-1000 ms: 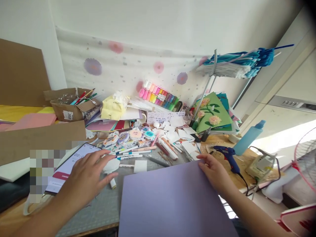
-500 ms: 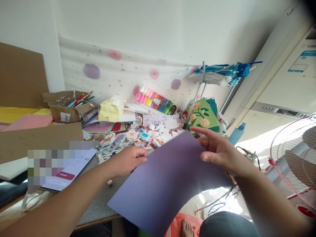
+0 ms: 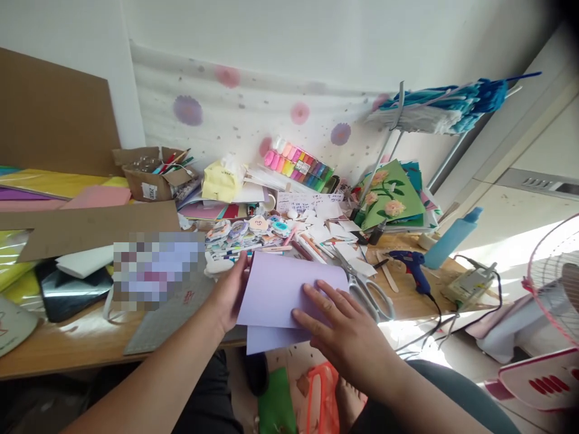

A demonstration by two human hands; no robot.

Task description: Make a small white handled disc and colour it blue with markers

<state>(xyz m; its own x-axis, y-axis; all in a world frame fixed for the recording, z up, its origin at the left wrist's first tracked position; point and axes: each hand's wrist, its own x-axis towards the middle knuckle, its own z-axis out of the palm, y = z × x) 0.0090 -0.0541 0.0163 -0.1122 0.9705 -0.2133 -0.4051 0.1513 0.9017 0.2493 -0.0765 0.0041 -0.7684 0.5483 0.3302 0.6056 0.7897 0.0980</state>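
Observation:
A sheet of light purple paper (image 3: 280, 289) is bent over on itself, with a lower layer showing below the upper one. My left hand (image 3: 230, 295) grips its left edge; the fingers are partly behind the paper. On the right part of the upper layer, my right hand (image 3: 348, 328) lies with its fingers spread, and its thumb is hidden. Grey-handled scissors (image 3: 368, 292) lie just right of the paper. Behind it is a pile of small paper cutouts (image 3: 257, 229) with pens and white scraps.
A blue glue gun (image 3: 414, 271), a blue bottle (image 3: 455, 238) and a corded white device (image 3: 468, 286) stand or lie at the right. A grey cutting mat (image 3: 174, 313) is under my left forearm. Further back are a cardboard box (image 3: 151, 181) and a rack of pipe cleaners (image 3: 443, 108).
The purple paper has gone from a single sheet to bent over. My right hand has come down onto it, and my left hand now holds its left edge. The view has shifted.

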